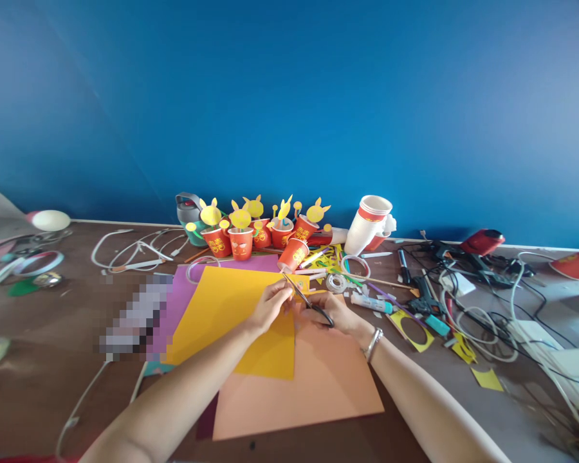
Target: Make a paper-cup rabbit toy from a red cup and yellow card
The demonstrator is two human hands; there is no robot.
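Note:
In the head view my right hand (338, 313) is closed around the dark handles of a pair of scissors (302, 296), whose blades point up and left. My left hand (271, 305) is pinched close beside the blade tips; anything between its fingertips is too small to make out. Both hands are above a yellow paper sheet (231, 321) and a peach paper sheet (313, 392), which overlap on the table. A purple sheet (161, 321) shows under the yellow one. Just beyond the blades, a red paper cup (293, 255) is tilted.
Red cups (242, 245) with yellow eared paper cut-outs stand along the blue wall. A stack of white paper cups (363, 228) leans at their right. Paper scraps, pens, a glue gun (425, 297) and cables crowd the right side. A white cable (142, 252) lies at the left.

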